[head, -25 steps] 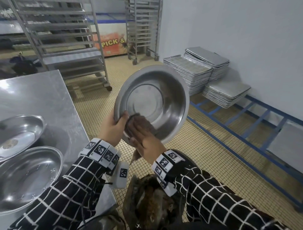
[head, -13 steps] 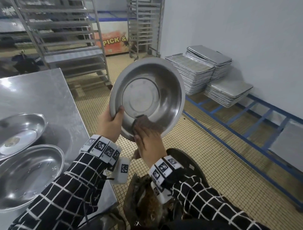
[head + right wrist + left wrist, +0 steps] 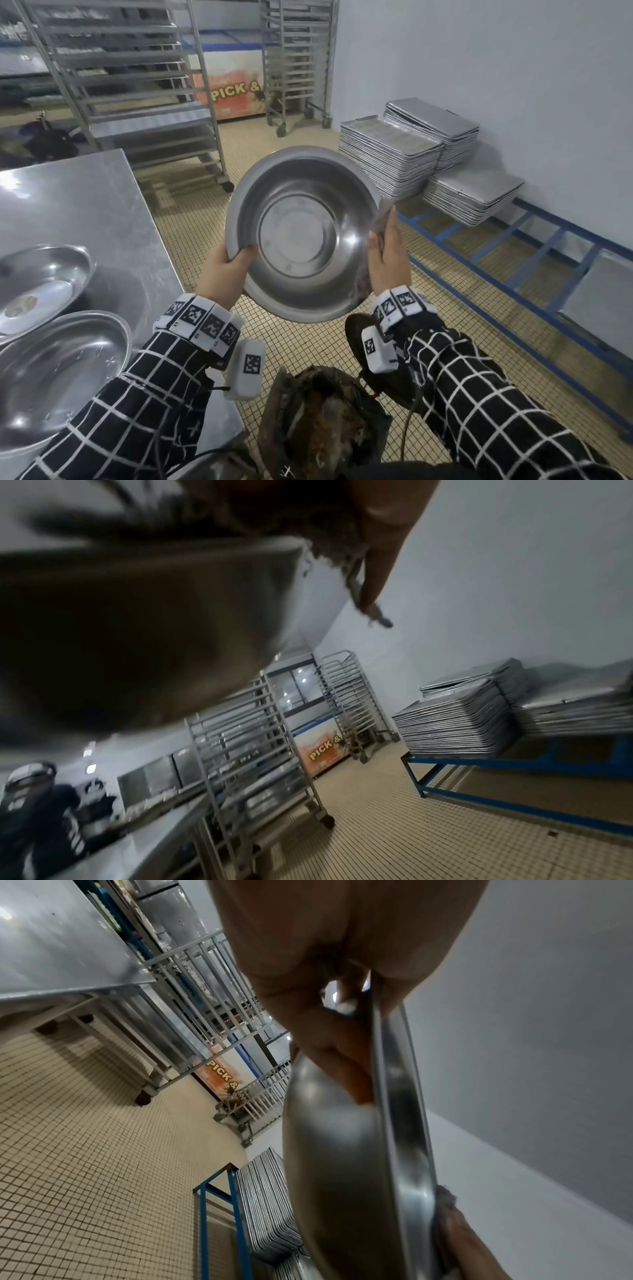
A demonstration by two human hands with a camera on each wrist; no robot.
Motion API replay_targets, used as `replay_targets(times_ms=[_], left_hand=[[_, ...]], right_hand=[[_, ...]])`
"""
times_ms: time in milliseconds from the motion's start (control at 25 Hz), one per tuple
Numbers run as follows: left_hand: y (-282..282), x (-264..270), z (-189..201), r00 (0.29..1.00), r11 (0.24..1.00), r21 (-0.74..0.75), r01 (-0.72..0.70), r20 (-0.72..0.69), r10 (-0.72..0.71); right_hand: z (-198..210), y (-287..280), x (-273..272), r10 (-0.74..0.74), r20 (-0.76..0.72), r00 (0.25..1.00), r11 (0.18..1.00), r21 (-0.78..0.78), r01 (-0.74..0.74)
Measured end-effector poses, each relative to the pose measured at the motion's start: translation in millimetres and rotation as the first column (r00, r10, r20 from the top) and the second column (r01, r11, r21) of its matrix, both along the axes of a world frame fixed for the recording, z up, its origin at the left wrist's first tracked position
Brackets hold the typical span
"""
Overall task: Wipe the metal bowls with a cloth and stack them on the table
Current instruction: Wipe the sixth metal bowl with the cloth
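Head view, near to far. At 8 o'clock, two metal bowls, a nearer one (image 3: 51, 373) and a farther one (image 3: 37, 287), rested on the steel table (image 3: 89, 205), their rims overlapping. At centre, a third metal bowl (image 3: 303, 236) was held tilted in the air over the tiled floor (image 3: 428, 342), its inside facing the camera. The left hand (image 3: 224, 270) gripped its rim at 8 o'clock, thumb inside the bowl and fingers (image 3: 346, 1058) curled behind it. The right hand (image 3: 385, 260) lay against the rim at 3 o'clock with fingers nearly straight, pressing a brown cloth (image 3: 382, 219) to the bowl's edge; how the cloth was clasped could not be told. Beyond, at 2 o'clock, stacks of baking trays (image 3: 390, 161) stood on a blue frame (image 3: 534, 246) by the wall. At 11 and 12 o'clock stood wheeled tray racks (image 3: 137, 102).
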State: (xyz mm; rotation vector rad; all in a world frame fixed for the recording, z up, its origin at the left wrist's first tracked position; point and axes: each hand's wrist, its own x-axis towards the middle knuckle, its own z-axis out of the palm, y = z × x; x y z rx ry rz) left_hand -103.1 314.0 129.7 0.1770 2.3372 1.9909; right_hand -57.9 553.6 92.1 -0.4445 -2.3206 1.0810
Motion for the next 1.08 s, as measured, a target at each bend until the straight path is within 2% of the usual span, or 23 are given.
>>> replay_targets(times_ms=[120, 240, 320, 400, 520, 600, 680, 800, 880, 960, 1000, 1080], left_hand=[[-11.4, -10.4, 0.4, 0.994, 0.996, -0.013, 0.09, 0.071, -0.089], [-16.0, -14.8, -2.1, 0.998, 0.998, -0.017, 0.056, -0.011, -0.056], [-16.1, -13.3, -7.9, 0.993, 1.0, 0.001, -0.005, -0.122, 0.005], [-12.2, -7.5, -14.2, 0.989, 0.997, 0.073, 0.005, -0.146, 0.006], [7.1, 11.6, -24.5, 0.982, 0.987, 0.068, 0.148, -0.127, -0.138], [20.5, 25.0, -27.7, 0.978, 0.978, 0.071, 0.196, -0.08, -0.191], [23.7, 31.2, -25.9, 0.991, 0.981, 0.143, 0.131, -0.018, -0.13], [15.7, 24.6, -18.8, 0.997, 0.979, 0.204, -0.023, 0.076, 0.008], [9.1, 19.1, -15.9, 0.995, 0.988, 0.131, -0.083, 0.07, 0.074], [6.1, 16.4, -14.1, 0.994, 0.995, -0.001, -0.103, 0.048, 0.103], [5.8, 15.0, -14.9, 0.995, 0.994, -0.05, -0.093, 0.038, 0.095], [7.4, 16.0, -13.6, 0.999, 0.994, -0.107, -0.033, -0.001, 0.033]], right_hand=[[17.7, 13.4, -3.3, -0.016, 0.0, 1.0, 0.984, -0.178, 0.015], [15.8, 12.5, -0.8, 0.003, 0.101, 0.995, 0.979, -0.201, 0.017], [7.9, 4.1, 2.1, -0.042, 0.066, 0.997, 0.962, -0.267, 0.058], [2.2, -8.2, 4.9, -0.141, -0.014, 0.99, 0.915, -0.383, 0.125], [6.3, -34.8, 6.5, -0.244, -0.061, 0.968, 0.833, -0.523, 0.178], [8.4, -48.6, 9.4, -0.223, -0.094, 0.97, 0.809, -0.574, 0.13], [5.6, -53.7, 12.8, -0.133, -0.064, 0.989, 0.821, -0.566, 0.074], [1.5, -51.2, 24.3, -0.035, 0.092, 0.995, 0.88, -0.468, 0.074], [-4.3, -49.1, 34.5, -0.098, 0.13, 0.987, 0.915, -0.377, 0.14], [-5.5, -52.4, 42.9, -0.116, 0.075, 0.99, 0.938, -0.319, 0.134], [-4.4, -56.3, 43.7, -0.055, 0.045, 0.997, 0.951, -0.301, 0.066], [2.7, -69.7, 40.5, 0.187, 0.044, 0.981, 0.953, -0.248, -0.171]])
